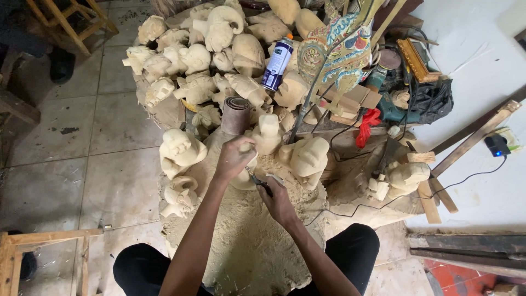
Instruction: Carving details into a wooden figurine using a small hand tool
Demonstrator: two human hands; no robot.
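Centre of frame: left hand [234,159] closed over a pale wooden carving [245,180], pinning it against the chip-covered work block [246,241] between the knees. The carving sits just below centre, mostly hidden under that hand; its form cannot be made out.

Right hand [278,201] wrapped around a dark-handled carving knife [259,183], blade tip meeting the carving just under the left thumb.

Judgement on technique: cuts here look best kept short and shallow, blade angled away from the holding fingers, since the thumb sits very close to the edge. The holding grip should stay firm so the piece cannot roll on the loose shavings [285,192].

Surroundings: unfinished wooden heads [192,60] heaped in the upper left and centre. Further unfinished pieces stand on the block just beside the hands: one [181,151] left of the hands and a face-like one [308,157] to their right. A roll of sandpaper [236,114] stands upright behind the left hand. A painted, multicoloured puppet figure [339,52] on a rod stands at upper centre-right.

Containers: one spray can [277,63], white and blue, upright among the heads at upper centre; cap on, contents not visible. No open bowl or tray visible.

Far right: a small black device [497,145] with a blue light on the white surface.
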